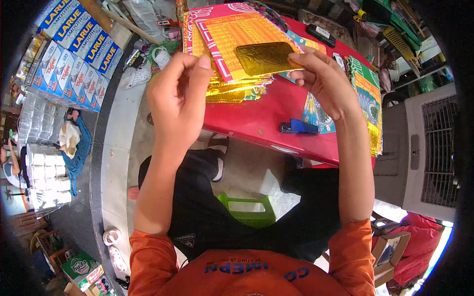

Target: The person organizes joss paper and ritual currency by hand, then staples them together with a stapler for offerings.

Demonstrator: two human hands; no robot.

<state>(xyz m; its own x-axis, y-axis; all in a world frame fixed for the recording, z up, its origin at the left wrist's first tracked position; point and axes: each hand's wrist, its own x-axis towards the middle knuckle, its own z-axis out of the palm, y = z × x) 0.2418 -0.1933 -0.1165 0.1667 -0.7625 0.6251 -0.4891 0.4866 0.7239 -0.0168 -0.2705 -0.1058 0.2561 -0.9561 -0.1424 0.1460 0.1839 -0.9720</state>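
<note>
Orange sleeves cropped; right hand pinches gold sheet, left hand empty.

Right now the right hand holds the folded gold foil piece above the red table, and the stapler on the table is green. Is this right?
Not quite. In the head view, the stapler on the red table is blue, not green. The rest is correct: the right hand holds the folded gold foil piece above the table.
</note>
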